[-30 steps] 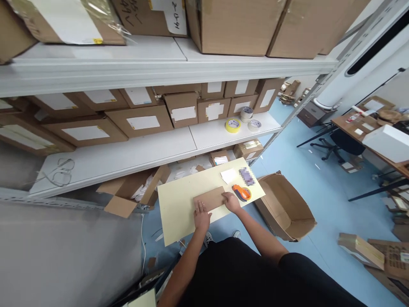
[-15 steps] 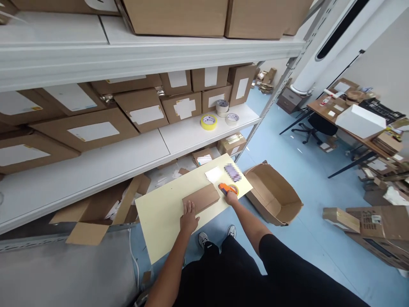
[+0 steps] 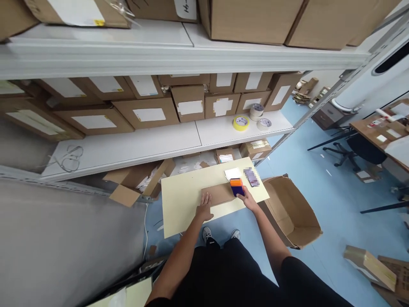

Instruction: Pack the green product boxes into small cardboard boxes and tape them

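A long, closed brown cardboard box (image 3: 219, 195) lies on a pale yellow board (image 3: 179, 204). My left hand (image 3: 203, 208) rests on the box's left end, its fingers stretched flat across the top. In my right hand (image 3: 248, 198) is an orange and dark blue tape dispenser (image 3: 237, 187), upright at the box's right end. Whether it touches the cardboard I cannot tell. Behind the dispenser, a white paper (image 3: 234, 173) lies on the board. A blurred-out purple phone-like object (image 3: 252, 176) is beside it, near the board's far right corner.
Labelled cartons (image 3: 190, 104) line the grey shelf (image 3: 153, 147) ahead. A yellow tape roll (image 3: 240, 123) and pale rolls (image 3: 264, 124) sit at its right. An open carton (image 3: 287, 209) stands on the floor to the right, another open carton (image 3: 128, 187) left of the board.
My right hand has brought the tape dispenser left and raised it upright from the board to the box's right end. My left hand stays on the box. The view has swung left.
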The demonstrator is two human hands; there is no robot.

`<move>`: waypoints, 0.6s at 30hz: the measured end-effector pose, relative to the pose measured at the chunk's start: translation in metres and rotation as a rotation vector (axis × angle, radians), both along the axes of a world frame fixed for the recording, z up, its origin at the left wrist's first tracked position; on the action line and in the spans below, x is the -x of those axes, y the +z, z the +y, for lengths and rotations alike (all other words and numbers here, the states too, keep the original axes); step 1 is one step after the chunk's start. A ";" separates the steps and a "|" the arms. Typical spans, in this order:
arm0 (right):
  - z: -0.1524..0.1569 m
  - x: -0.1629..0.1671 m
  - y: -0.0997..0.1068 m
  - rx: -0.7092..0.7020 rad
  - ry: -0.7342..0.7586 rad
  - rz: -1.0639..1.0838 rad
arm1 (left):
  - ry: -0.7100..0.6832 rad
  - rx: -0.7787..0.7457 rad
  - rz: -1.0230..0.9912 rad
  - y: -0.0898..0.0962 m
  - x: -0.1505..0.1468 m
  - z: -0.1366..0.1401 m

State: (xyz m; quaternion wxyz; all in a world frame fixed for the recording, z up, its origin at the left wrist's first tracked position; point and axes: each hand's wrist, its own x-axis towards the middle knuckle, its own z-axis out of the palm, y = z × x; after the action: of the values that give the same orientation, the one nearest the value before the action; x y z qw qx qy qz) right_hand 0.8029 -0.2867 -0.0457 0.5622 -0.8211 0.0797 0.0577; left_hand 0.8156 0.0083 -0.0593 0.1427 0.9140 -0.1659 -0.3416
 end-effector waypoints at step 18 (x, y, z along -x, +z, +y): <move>0.046 -0.013 0.018 -0.054 0.230 0.097 | 0.671 0.791 -0.075 0.020 -0.038 -0.012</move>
State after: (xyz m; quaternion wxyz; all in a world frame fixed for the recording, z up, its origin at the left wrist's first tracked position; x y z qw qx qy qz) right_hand 0.8155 -0.2408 -0.0278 0.5691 -0.8058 0.0108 0.1636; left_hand 0.8533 -0.0034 -0.0395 0.5728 0.8047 0.0147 -0.1553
